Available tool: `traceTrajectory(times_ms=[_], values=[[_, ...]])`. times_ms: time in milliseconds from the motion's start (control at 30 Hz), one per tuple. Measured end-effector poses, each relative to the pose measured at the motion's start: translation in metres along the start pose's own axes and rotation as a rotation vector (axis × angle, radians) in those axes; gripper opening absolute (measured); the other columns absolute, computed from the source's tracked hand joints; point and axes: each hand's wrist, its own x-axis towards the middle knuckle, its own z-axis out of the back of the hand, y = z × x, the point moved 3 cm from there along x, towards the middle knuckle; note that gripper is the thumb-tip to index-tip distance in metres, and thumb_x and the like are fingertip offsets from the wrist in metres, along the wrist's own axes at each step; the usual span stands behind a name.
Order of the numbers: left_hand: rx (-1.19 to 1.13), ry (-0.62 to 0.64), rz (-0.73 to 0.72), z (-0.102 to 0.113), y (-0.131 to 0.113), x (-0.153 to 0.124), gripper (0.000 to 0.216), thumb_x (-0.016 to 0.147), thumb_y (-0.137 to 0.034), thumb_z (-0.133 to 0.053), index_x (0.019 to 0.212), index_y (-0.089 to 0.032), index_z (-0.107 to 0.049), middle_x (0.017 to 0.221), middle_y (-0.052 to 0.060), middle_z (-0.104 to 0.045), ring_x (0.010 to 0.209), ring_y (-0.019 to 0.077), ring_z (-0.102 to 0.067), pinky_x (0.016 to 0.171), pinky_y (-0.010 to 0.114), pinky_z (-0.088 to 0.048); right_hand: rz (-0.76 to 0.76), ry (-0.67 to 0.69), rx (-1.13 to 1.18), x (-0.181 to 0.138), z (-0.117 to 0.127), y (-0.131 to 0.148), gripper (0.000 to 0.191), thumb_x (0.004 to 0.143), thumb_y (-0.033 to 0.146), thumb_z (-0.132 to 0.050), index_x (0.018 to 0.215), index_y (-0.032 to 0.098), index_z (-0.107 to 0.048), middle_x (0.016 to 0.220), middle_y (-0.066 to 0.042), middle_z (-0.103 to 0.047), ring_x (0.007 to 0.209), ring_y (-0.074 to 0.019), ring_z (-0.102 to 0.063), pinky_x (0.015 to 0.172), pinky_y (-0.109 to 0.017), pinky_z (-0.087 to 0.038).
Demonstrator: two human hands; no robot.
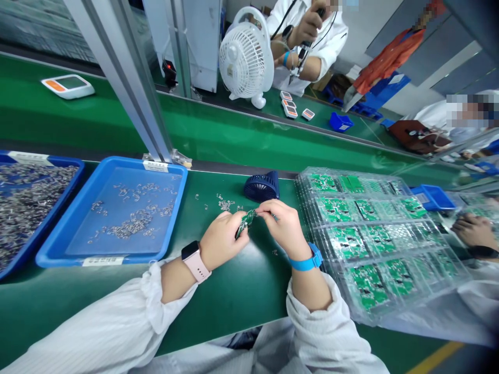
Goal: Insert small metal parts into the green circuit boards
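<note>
The left hand [221, 240] pinches a green board [245, 222] just above the table [241, 291]. The right hand [284, 224] has its fingertips pressed together on the board's upper end; whether they also hold a clip I cannot tell. This board looks mid-work. A few loose clips [225, 204] lie just beyond. The blue tray [117, 259] is thinly stocked, and the clear trays [405, 306] to the right are full of boards.

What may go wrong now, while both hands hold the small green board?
1. The small green board is pinched only by fingertips of the left hand and right hand; it may slip.
2. Loose metal parts lie beyond the hands; a movement may scatter them.
3. The stack of clear trays is near the right forearm; a bump may shift it.
</note>
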Motion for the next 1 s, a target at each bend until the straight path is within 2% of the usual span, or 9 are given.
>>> traceTrajectory(times_ms=[200, 400, 567, 833, 1000], values=[[0.022, 0.01, -0.04, 0.0003, -0.0024, -0.0002, 0.018, 0.082, -0.014, -0.048, 0.097, -0.016, -0.059, 0.082, 0.006, -0.069, 0.076, 0.0233, -0.063, 0.074, 0.035, -0.048, 0.019, -0.001, -0.013, 0.0002, -0.0017, -0.0004, 0.019, 0.088, 0.007, -0.055, 0.084, 0.021, -0.067, 0.088, -0.003, -0.071, 0.086, -0.0163, -0.067, 0.081, -0.03, -0.054], [0.014, 0.017, -0.053, 0.0006, -0.003, -0.0005, 0.02, 0.083, -0.015, -0.047, 0.1, -0.014, -0.058, 0.081, 0.007, -0.069, 0.075, 0.0238, -0.062, 0.073, 0.036, -0.049, -0.035, 0.013, 0.012, 0.0009, -0.0021, -0.0029, 0.019, 0.086, 0.006, -0.056, 0.082, 0.022, -0.065, 0.084, -0.001, -0.069, 0.082, -0.0157, -0.065, 0.078, -0.029, -0.053], [0.028, -0.005, -0.107, 0.0016, -0.006, -0.0006, 0.016, 0.083, -0.013, -0.046, 0.094, -0.016, -0.057, 0.076, 0.004, -0.066, 0.069, 0.0208, -0.06, 0.073, 0.034, -0.047, -0.066, 0.004, 0.036, 0.0007, 0.0006, -0.005, 0.016, 0.083, 0.005, -0.061, 0.08, 0.02, -0.065, 0.081, 0.001, -0.068, 0.078, -0.014, -0.064, 0.074, -0.025, -0.051], [0.089, -0.005, -0.137, 0.0019, -0.008, -0.0013, 0.017, 0.082, -0.012, -0.047, 0.094, -0.015, -0.059, 0.07, 0.003, -0.063, 0.065, 0.0205, -0.059, 0.07, 0.033, -0.047, -0.081, 0.043, 0.025, 0.0011, -0.0005, -0.0042, 0.018, 0.084, 0.007, -0.057, 0.079, 0.022, -0.065, 0.082, -0.001, -0.07, 0.08, -0.0159, -0.066, 0.076, -0.028, -0.052], [0.082, -0.131, -0.089, 0.0036, -0.0041, -0.002, 0.024, 0.082, -0.013, -0.052, 0.105, -0.014, -0.06, 0.081, 0.004, -0.07, 0.072, 0.0217, -0.062, 0.072, 0.034, -0.048, -0.189, 0.006, 0.16, 0.0015, 0.0005, -0.0073, 0.01, 0.084, 0.015, -0.063, 0.09, 0.022, -0.067, 0.087, -0.001, -0.072, 0.08, -0.016, -0.067, 0.077, -0.029, -0.054]])
